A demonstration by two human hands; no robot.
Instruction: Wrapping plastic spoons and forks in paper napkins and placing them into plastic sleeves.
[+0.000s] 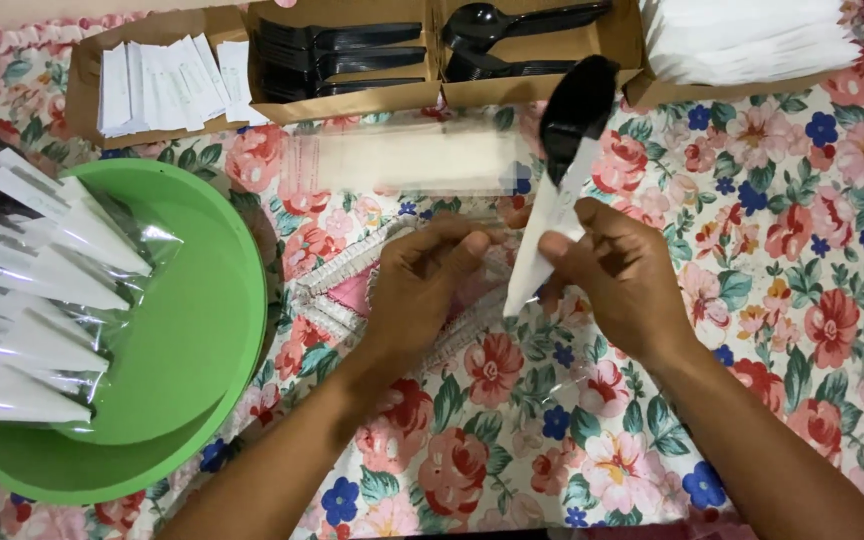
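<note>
right hand: we see the right hand [620,272] closed on a cutlery set [557,195], fingers pinched together around its lower white part, over the middle of the table.
cutlery set: a black plastic spoon with a folded white napkin against its handle, tilted, the bowl up near the boxes and the white end down between the two hands.
left hand: the left hand [430,280] sits just beside the right, fingers curled in and together at the lower edge of the set; we cannot tell whether it grips the napkin or a clear film there.
clear sleeve: a flat transparent sleeve [402,160] lies on the cloth just beyond the hands, below the boxes.
green bowl: on our left a round green bowl [202,340] holds a heap of finished packs [37,290], white napkins and dark cutlery in clear wrap, leaning over its left rim.
box of packets: the far left cardboard box [87,85] holds small white paper packets [167,85] stood on edge.
box of forks: the next box [352,100] holds black plastic forks [337,55] laid flat.
box of spoons: the third box [512,92] holds black plastic spoons [522,25].
box of napkins: the right box [652,92] holds a stack of white napkins [752,40].
table: everything rests on a floral tablecloth [802,250] with red, pink and blue flowers.
</note>
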